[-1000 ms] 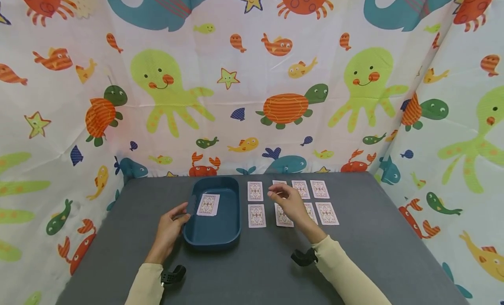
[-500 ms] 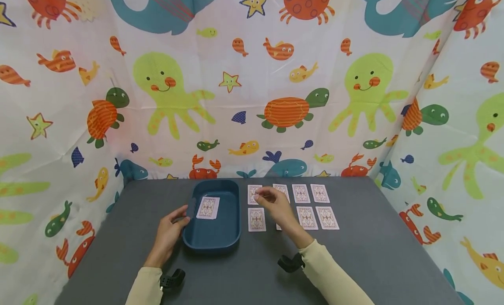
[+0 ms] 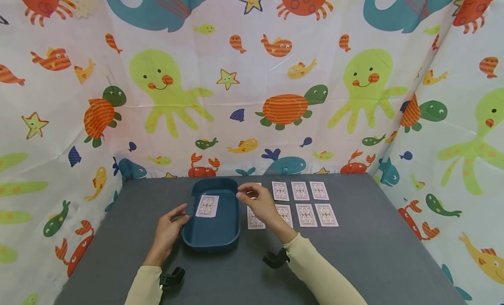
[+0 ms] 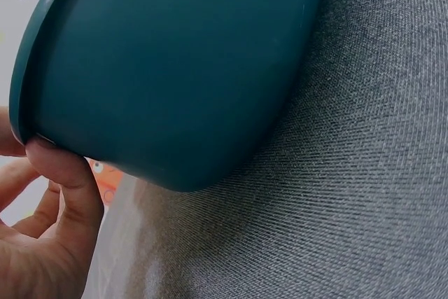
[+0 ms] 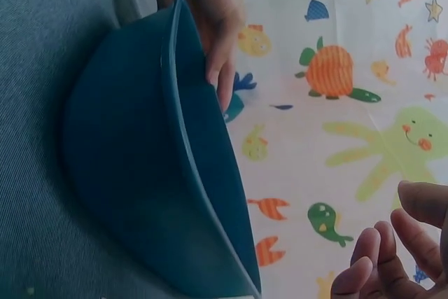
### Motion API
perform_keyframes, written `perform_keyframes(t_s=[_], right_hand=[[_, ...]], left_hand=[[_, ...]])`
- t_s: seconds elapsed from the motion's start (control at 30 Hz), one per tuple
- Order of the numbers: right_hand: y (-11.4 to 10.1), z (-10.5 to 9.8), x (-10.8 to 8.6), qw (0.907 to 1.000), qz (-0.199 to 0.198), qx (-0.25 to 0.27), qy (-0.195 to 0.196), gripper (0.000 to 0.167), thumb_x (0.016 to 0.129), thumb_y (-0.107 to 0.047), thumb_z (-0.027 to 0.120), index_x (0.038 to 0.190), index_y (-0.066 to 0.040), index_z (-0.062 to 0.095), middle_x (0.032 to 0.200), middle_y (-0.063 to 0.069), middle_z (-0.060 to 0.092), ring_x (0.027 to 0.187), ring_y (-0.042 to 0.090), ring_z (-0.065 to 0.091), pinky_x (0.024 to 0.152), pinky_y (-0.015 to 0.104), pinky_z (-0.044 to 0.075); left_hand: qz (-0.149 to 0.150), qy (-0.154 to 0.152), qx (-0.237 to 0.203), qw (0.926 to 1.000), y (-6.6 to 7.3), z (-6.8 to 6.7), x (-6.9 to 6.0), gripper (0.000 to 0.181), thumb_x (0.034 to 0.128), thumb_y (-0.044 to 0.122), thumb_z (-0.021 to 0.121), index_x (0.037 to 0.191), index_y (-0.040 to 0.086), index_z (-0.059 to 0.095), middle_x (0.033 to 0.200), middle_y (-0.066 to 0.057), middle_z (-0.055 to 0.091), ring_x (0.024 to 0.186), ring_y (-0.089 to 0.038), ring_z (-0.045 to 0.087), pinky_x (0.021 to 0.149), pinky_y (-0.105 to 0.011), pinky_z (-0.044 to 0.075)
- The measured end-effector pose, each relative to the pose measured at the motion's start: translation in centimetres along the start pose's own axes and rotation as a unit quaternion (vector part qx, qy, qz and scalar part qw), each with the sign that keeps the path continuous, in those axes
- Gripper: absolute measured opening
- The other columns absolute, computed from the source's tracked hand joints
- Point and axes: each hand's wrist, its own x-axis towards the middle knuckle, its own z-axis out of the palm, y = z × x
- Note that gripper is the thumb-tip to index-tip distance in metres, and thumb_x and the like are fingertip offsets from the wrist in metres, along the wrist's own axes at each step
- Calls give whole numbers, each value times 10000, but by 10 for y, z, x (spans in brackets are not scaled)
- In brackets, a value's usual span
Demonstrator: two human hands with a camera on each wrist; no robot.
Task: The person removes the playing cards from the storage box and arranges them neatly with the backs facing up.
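The dark blue tray has a small pile of patterned cards lying inside. My left hand grips its left rim, thumb and fingers at the edge; the left wrist view shows that hand against the tray. Just beside the tray's right rim hovers my right hand, above the left column of cards, partly covering them. In the right wrist view the fingers of this hand are loosely bent with nothing visible between them, and the tray is near.
More cards with the same backs lie in two rows to the right of the tray, such as one at the upper right and one at the lower right. A sea-animal curtain hangs behind the grey table.
My right hand has moved left across the rows, from near the second column to the tray's right rim, uncovering cards behind it. My left hand stays at the tray's left rim.
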Motion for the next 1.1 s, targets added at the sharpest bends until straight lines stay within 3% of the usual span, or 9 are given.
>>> perform_keyframes(t_s=[0.13, 0.3, 0.7, 0.87, 1.1], right_hand=[[13, 12, 9, 10000, 34, 67, 13, 237, 923, -208, 684, 1125, -84, 691, 1031, 90, 648, 942, 208, 579, 783, 258, 471], [13, 24, 18, 9999, -2, 160, -61, 192, 915, -254, 695, 1089, -172, 697, 1003, 50, 649, 936, 171, 565, 861, 311, 470], [5, 54, 38, 9995, 114, -294, -94, 210, 907, -261, 704, 1100, -179, 692, 1023, 8, 660, 930, 129, 581, 841, 275, 487], [6, 65, 48, 9990, 52, -442, -35, 230, 896, -241, 712, 1103, -143, 686, 1066, 66, 664, 892, 143, 595, 758, 254, 502], [1, 79, 58, 9979, 318, -542, -124, 248, 892, -275, 722, 1114, -174, 680, 1144, 97, 667, 900, 138, 586, 759, 251, 490]], left_hand=[[6, -5, 28, 10000, 0, -1, -1, 462, 977, 162, 572, 1434, 182, 511, 1388, -130, 489, 990, -232, 507, 687, -281, 436], [24, -11, 43, 10000, 0, -1, -2, 463, 979, 163, 568, 1438, 186, 509, 1398, -132, 485, 998, -229, 504, 699, -283, 434], [-41, -13, 56, 10000, 2, -2, -2, 467, 980, 165, 565, 1442, 189, 503, 1420, -137, 479, 1079, -248, 489, 734, -296, 424], [-54, -15, 115, 9999, 2, -2, -3, 465, 981, 171, 562, 1441, 193, 504, 1428, -135, 479, 1093, -258, 486, 735, -296, 426], [-66, -36, 115, 9999, 2, -1, -2, 457, 980, 184, 569, 1433, 202, 515, 1416, -128, 488, 1044, -242, 487, 710, -293, 429]])
